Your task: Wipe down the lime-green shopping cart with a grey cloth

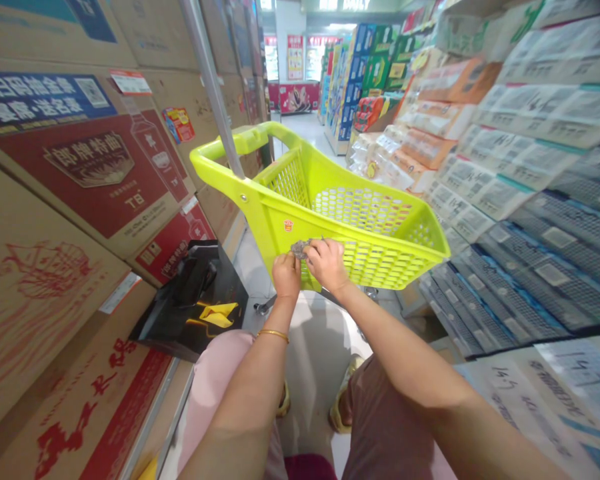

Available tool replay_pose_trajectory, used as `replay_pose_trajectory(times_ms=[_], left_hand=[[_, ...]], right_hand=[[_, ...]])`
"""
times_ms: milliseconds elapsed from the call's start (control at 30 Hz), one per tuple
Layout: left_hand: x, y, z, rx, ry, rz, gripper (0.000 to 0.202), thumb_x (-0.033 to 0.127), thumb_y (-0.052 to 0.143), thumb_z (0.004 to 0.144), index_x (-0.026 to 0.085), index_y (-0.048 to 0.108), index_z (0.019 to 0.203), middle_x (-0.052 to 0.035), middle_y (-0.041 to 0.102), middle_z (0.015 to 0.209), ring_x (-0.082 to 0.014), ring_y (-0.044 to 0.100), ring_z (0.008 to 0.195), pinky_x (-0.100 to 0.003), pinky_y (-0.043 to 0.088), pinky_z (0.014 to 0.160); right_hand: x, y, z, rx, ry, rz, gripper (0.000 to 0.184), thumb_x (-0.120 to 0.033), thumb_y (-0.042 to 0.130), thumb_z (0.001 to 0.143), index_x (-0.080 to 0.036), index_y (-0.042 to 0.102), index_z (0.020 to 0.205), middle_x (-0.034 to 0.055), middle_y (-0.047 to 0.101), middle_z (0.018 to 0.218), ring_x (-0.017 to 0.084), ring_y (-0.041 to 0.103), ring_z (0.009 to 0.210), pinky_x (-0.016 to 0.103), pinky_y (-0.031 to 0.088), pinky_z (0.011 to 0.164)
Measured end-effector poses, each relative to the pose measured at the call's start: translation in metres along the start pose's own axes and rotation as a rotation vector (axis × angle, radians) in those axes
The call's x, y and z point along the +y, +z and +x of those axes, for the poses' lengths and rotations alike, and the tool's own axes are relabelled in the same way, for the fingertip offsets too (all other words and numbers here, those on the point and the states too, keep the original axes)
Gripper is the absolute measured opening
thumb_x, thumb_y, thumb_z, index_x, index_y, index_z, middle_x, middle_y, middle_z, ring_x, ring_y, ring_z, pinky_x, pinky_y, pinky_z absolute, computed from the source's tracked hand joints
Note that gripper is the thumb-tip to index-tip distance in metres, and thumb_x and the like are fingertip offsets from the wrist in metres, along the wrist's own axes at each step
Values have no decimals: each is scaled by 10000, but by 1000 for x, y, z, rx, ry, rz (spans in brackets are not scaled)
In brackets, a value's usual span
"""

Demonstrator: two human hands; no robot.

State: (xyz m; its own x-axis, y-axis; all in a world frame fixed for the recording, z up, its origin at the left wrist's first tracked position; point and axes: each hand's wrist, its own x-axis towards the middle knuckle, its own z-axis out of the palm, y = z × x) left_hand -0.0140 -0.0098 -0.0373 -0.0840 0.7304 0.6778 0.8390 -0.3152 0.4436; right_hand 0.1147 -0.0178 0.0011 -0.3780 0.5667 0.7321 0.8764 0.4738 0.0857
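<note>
Reference: clock positions are read from the grey wad [300, 251], near the middle of the head view.

Left hand [287, 275]: at 7 o'clock, touching the wad. Fingers are curled nearly closed, with the thumb side at the lower edge of the material; firmness of hold cannot be determined. A gold-coloured bracelet [273, 333] encircles the wrist.

Right hand [327, 263]: at 4 o'clock. Fingers are bent and drawn together — not spread — with the tips closed on the right edge of the wad.

The wad (crumpled; its material cannot be identified) is in front of the near side of the lime-green cart basket [360, 252]; contact with that side cannot be confirmed. A small sticker [289, 226] is on the basket at 11 o'clock, just beside the wad.

Surroundings: a metal pole [215, 80] rises at 11 o'clock; a black container [230, 277] with a yellow piece [220, 315] is at 8 o'clock; cartons [80, 163] are stacked at 10 o'clock.
</note>
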Motion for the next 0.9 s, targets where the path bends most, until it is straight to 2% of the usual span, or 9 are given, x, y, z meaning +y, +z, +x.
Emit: replay_pose_trajectory(times_ms=[67,233,367,533,633,800,900], left_hand=[[-3,1,-1,2,26,11,214,207,475,861,165,589,684,-59,578,672,-176,511,681,-293,378,663],[-4,2,-1,9,69,29,198,216,445,887,141,628,868,-70,600,709,-178,511,679,-297,371,662],[1,2,0,27,59,20,305,282,383,927,152,619,783,-50,563,651,-154,487,632,-289,347,656],[4,-1,-1,64,79,14,327,287,363,934,161,598,745,-40,545,642,-145,476,634,-281,338,649],[3,-1,-1,65,91,16,336,284,363,934,164,587,715,-35,538,630,-141,464,620,-281,337,644],[2,0,-2,66,91,-32,328,279,372,927,166,590,709,-28,528,614,-141,454,606,-286,339,626],[2,1,-3,67,64,-76,307,282,386,918,164,598,729,-31,531,625,-143,462,615,-292,355,633]], right_hand=[[-1,6,-6,-41,-22,2,189,-270,482,867,-236,624,987,57,590,1028,210,395,981,352,256,835],[-1,17,-20,-169,-38,17,190,-264,486,869,-238,630,991,63,601,1038,212,400,986,345,256,820],[-2,26,-33,-231,-72,1,187,-262,468,883,-221,631,965,69,604,1035,214,400,990,350,254,829],[-6,36,-49,-330,-230,11,187,-221,445,891,-196,626,928,73,604,969,200,420,920,340,273,794],[-7,28,-39,-271,-202,4,187,-225,448,887,-196,630,913,70,602,955,204,409,940,339,268,796],[2,-4,0,-5,26,12,190,-276,472,869,-211,640,931,77,571,1008,221,369,988,356,261,827],[5,-11,12,68,113,20,185,-273,488,854,-225,640,949,76,550,1016,227,358,994,365,267,841]])
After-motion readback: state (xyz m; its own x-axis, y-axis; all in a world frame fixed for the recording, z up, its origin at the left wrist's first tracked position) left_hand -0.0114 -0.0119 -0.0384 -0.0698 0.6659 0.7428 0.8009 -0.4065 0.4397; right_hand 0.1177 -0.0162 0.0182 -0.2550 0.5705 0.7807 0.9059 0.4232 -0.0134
